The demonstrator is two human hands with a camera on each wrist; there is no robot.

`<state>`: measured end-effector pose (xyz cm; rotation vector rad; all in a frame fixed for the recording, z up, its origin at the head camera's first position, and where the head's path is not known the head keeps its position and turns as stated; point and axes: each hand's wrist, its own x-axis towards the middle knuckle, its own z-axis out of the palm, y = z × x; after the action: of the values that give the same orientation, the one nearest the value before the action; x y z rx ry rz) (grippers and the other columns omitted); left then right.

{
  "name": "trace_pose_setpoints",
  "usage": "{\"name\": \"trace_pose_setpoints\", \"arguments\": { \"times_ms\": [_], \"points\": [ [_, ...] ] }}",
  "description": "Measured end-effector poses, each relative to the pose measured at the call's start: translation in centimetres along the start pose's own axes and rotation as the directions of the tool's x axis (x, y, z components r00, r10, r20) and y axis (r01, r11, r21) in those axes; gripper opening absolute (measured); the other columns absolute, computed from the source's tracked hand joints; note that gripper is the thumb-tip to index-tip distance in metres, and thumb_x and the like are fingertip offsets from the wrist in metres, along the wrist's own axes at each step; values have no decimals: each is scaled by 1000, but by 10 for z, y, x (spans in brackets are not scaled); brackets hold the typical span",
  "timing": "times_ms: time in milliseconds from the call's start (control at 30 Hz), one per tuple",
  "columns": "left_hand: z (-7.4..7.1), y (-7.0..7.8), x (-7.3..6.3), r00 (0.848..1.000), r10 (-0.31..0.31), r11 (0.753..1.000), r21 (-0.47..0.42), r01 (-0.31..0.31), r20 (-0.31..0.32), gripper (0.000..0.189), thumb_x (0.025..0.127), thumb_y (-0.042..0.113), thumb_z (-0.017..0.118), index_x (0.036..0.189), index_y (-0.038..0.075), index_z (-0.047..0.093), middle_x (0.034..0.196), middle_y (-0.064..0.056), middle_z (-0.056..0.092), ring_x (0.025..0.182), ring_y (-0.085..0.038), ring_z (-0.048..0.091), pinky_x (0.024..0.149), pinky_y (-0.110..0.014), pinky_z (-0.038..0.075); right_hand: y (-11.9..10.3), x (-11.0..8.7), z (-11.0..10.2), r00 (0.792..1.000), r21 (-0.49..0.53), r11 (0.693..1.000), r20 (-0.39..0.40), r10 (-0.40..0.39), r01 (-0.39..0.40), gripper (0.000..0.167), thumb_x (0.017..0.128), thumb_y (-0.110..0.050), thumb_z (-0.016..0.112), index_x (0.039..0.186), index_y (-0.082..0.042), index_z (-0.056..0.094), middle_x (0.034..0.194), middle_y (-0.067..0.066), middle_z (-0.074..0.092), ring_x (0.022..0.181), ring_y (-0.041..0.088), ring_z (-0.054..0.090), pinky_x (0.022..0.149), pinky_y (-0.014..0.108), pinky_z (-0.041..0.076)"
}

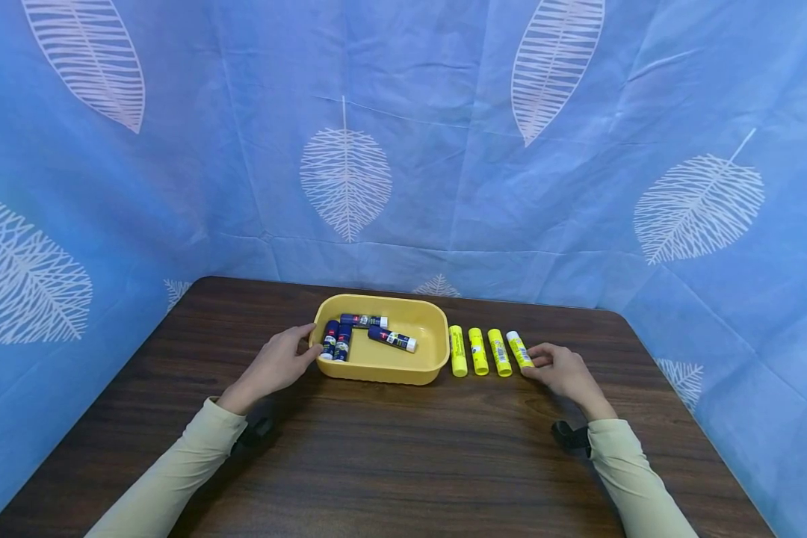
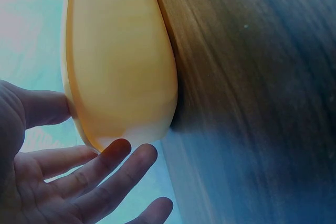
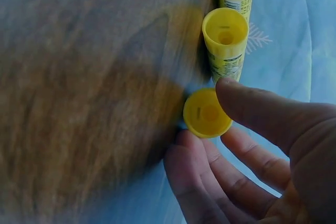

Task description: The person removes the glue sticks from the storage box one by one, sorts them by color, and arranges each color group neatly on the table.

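My left hand (image 1: 274, 365) is at the left end of a yellow plastic tray (image 1: 376, 373), its thumb and fingers spread along the rim. In the left wrist view, the thumb tip meets the tray's edge (image 2: 123, 56) and the other fingers reach round its end. Several dark blue glue sticks (image 1: 391, 338) with white ends lie inside, mostly toward the left. On the right, my right hand (image 1: 565, 371) pinches the lower end of a yellow glue stick (image 1: 519, 350) between thumb and fingers. Its round yellow base (image 3: 208, 113) faces the right wrist camera.
Three more yellow glue sticks (image 1: 479, 351) lie side by side between the tray and my right hand. Everything is on a dark wood table (image 1: 403, 456). A blue cloth (image 1: 417, 187) with white leaf prints hangs behind the table and at both sides.
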<state>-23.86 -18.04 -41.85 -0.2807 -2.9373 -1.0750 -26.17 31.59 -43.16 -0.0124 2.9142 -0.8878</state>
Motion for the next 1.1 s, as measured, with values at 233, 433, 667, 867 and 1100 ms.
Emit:
{"name": "trace_pose_setpoints", "arguments": {
  "times_ms": [233, 433, 667, 867, 1100],
  "points": [
    [0, 0, 0, 1000, 3, 1000, 6, -3, 1, 57, 104, 21, 60, 151, -4, 43, 129, -21, 64, 94, -22, 63, 81, -40, 59, -1, -1, -1, 1000, -14, 1000, 4, 2, -2, 49, 96, -29, 73, 132, 2, 61, 114, 21, 69, 99, 33, 66, 81, 47, 55],
    [0, 1, 0, 1000, 1, 1000, 6, -1, 2, 56, 104, 21, 60, 151, -4, 44, 128, -21, 64, 91, -21, 63, 79, -39, 59, -3, -3, -3, 1000, -16, 1000, 12, 10, -10, 51, 95, -31, 73, 132, 3, 60, 115, 21, 70, 99, 32, 66, 81, 46, 55],
    [-1, 2, 0, 1000, 0, 1000, 12, 0, 0, 56, 104, 21, 61, 151, -5, 44, 126, -21, 64, 87, -21, 61, 75, -36, 58, -4, -4, -6, 1000, -34, 999, 18, 3, -2, 55, 95, -32, 73, 134, 4, 58, 114, 21, 71, 100, 34, 67, 84, 49, 55],
    [-1, 1, 0, 1000, -1, 1000, 15, 1, -1, 57, 104, 21, 61, 151, -4, 43, 126, -21, 64, 87, -21, 61, 76, -37, 58, -2, -3, -7, 1000, -46, 999, 18, 3, -2, 55, 95, -32, 73, 133, 5, 58, 113, 22, 72, 102, 37, 67, 86, 52, 54],
    [-2, 1, 0, 1000, 9, 1000, 13, -9, 2, 56, 104, 21, 61, 151, -4, 44, 130, -22, 64, 92, -22, 64, 79, -39, 59, -2, -5, -11, 1000, -35, 999, 20, 14, -13, 56, 96, -32, 72, 135, 5, 57, 113, 22, 72, 102, 37, 67, 86, 52, 54]
  ]
}}
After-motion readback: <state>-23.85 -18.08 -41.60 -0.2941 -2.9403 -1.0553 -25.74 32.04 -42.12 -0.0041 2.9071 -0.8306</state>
